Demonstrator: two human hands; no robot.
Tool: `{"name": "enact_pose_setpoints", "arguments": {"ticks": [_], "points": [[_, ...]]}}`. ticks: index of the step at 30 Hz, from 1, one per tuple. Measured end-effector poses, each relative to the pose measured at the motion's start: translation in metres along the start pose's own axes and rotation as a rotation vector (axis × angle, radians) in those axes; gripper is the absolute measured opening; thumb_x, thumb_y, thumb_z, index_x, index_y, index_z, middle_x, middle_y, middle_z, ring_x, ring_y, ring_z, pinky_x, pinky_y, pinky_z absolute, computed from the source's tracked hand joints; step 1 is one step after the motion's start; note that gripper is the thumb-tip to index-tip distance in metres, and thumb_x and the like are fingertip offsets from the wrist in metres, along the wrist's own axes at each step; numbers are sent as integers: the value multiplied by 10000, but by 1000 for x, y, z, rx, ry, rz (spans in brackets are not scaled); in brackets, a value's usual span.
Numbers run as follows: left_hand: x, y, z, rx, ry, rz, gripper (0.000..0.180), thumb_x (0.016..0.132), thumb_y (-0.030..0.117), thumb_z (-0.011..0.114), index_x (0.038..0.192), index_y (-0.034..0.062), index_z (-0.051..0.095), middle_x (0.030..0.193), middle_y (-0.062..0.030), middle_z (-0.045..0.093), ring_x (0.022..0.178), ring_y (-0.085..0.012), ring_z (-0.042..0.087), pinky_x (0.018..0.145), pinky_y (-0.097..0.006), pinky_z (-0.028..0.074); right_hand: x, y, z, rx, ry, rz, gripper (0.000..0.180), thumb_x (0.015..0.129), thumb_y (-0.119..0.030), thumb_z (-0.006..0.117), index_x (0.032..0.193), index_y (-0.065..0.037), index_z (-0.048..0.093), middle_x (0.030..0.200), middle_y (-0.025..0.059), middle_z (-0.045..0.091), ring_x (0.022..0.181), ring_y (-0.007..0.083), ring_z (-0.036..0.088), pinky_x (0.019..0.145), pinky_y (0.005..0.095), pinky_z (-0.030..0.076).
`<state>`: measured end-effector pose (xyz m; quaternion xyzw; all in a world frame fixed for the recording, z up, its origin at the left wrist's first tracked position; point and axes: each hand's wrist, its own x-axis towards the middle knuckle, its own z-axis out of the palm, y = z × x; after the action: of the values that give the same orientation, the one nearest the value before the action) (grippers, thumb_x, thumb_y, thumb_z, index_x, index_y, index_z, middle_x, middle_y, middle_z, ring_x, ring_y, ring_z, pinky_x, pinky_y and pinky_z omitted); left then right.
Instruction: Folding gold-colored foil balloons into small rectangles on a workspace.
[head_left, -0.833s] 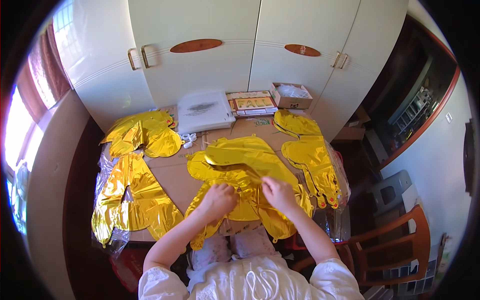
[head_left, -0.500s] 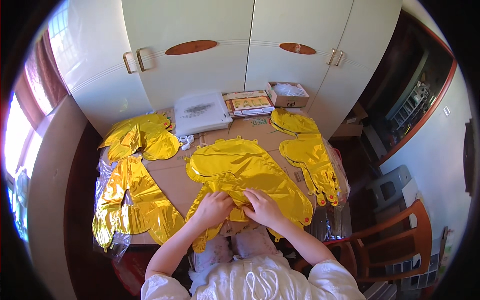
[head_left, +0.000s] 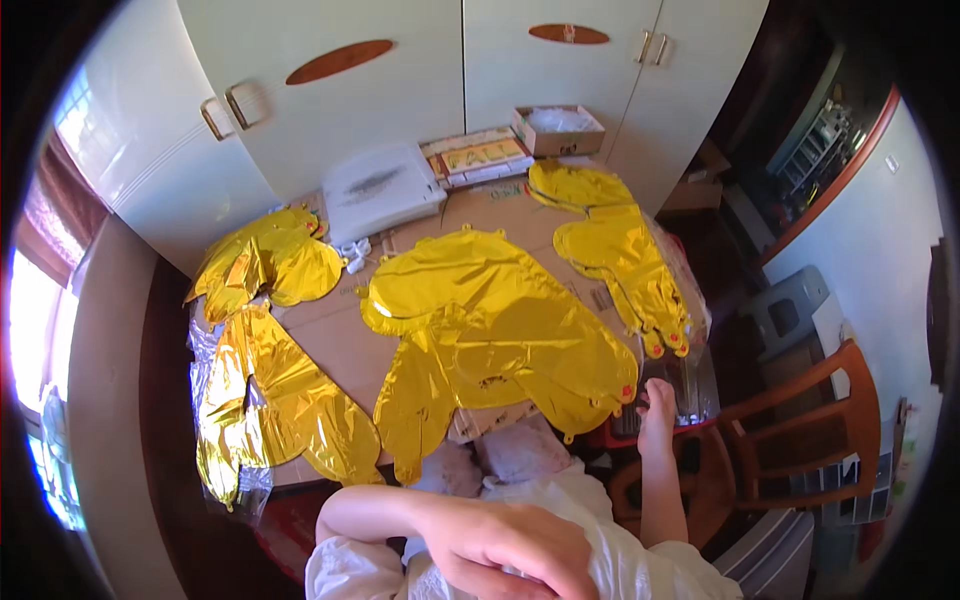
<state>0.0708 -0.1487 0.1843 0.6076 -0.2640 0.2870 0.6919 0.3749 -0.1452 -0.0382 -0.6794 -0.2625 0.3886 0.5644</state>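
A flat gold foil balloon [head_left: 480,350], creased and with small tabs along its edge, lies at the middle of the table. My left hand [head_left: 500,550] is raised close to my chest, away from the balloons. Its back shows, while the bent fingers are partly cut off by the lower edge. My right hand [head_left: 657,410] hovers just beyond the balloon's right end, beside a red dot on the foil. Its fingers point up, loosely curved, with nothing seen between them.
Further gold foil balloons lie at the left [head_left: 280,400], far left [head_left: 265,260] and right [head_left: 625,250]. Behind them are a white plastic packet [head_left: 385,190], flat boxes [head_left: 475,155] and an open carton [head_left: 565,140]. A wooden chair [head_left: 800,430] stands at right.
Both hands have left the middle balloon, which now lies flatter. My left hand has drawn back to my chest; my right hand has moved right. The view has shifted.
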Motion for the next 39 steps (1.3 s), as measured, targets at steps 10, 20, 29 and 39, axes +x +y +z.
{"name": "enact_pose_setpoints", "arguments": {"ticks": [10, 20, 29, 39], "points": [[24, -42, 12, -469, -59, 214, 160, 897, 44, 545, 1036, -36, 553, 849, -137, 568, 690, -297, 519, 605, -409, 403, 11, -1, 3, 145, -17, 229, 171, 909, -226, 602, 1019, -97, 579, 887, -34, 568, 793, 69, 524, 659, 216, 391], [26, -47, 7, -473, -43, 188, 175, 903, 45, 528, 1058, -31, 552, 832, -109, 570, 691, -285, 515, 620, -394, 405, 48, 35, -22, 293, -165, 112, 121, 914, -183, 606, 957, -72, 630, 822, -15, 642, 726, 75, 576, 636, 219, 420], [-15, -46, 12, 446, 250, -53, 356, 920, 219, 576, 1182, -22, 574, 954, -146, 633, 804, -311, 592, 786, -434, 461, -45, 78, -35, -587, -574, -238, 125, 817, -94, 644, 916, -18, 648, 830, 93, 667, 776, 179, 649, 691, 304, 510], [-166, -140, 73, 1220, 486, -1131, 234, 819, 200, 638, 1014, 71, 644, 803, -130, 653, 765, -290, 646, 689, -396, 519, -127, 6, 39, -402, -1132, -429, 135, 811, -111, 664, 911, -27, 631, 833, 105, 653, 764, 235, 639, 687, 315, 497]]}}
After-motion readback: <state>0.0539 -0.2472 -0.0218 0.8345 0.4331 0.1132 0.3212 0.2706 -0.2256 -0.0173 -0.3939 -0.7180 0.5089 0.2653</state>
